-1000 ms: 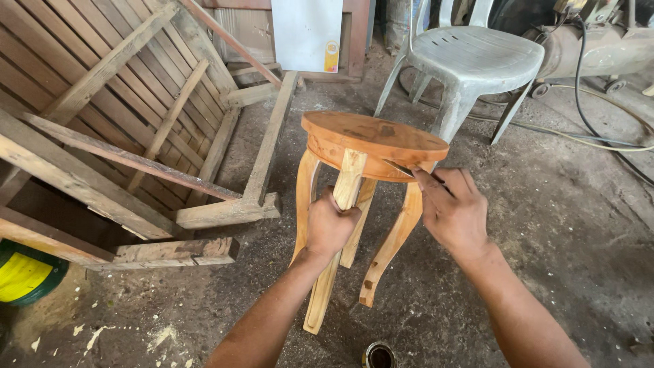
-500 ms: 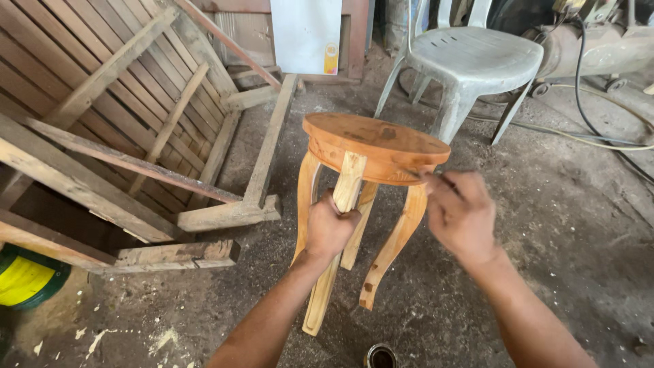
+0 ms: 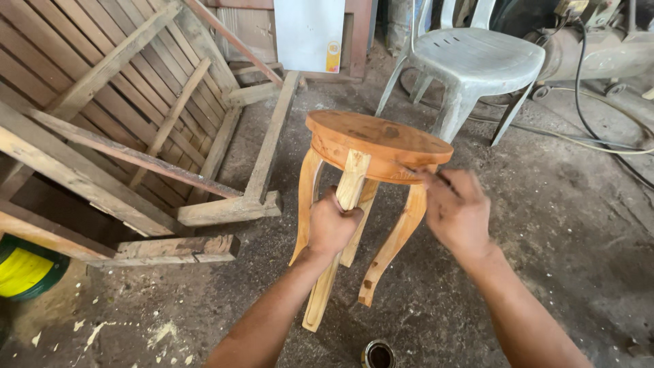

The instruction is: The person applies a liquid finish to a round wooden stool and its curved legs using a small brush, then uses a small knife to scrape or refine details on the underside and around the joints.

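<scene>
Two hands are being kept on the round-topped orange wooden stool [image 3: 371, 146]: its near pale leg [image 3: 338, 235], running downward, is being gripped by the left hand [image 3: 332, 225]; the right hand's [image 3: 458, 211] fingers are being pinched shut at the seat rim.

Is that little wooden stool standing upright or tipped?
Tipped: the stool leans, its round seat slanted, while the left hand grips one leg.
</scene>
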